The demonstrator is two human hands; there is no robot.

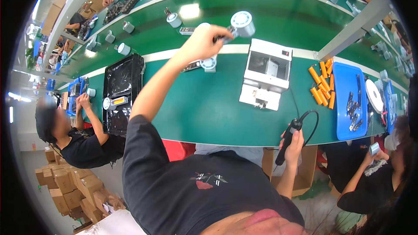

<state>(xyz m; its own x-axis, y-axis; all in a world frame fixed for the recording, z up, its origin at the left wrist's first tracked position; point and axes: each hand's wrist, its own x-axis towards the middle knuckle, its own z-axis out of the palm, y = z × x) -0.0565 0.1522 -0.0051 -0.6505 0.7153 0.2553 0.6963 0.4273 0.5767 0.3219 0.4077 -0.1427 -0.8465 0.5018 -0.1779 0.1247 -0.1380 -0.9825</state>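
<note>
My left arm reaches across the green bench to its far side. The fingers of my left hand are closed around the dark narrow end of a device with a pale blue round head, lifted over the far green strip. Another pale blue round-headed device lies just below that wrist. Near the front edge, my right hand is wrapped around a black electric screwdriver held at a slant, its cord looping to the right. Ahead of it stands a white screw-feeder-like machine with an open top.
Orange cylindrical cells lie beside a blue tray holding small dark parts. At the left is a black tray with one device in it. A metal post rises at the right. Co-workers sit on both sides.
</note>
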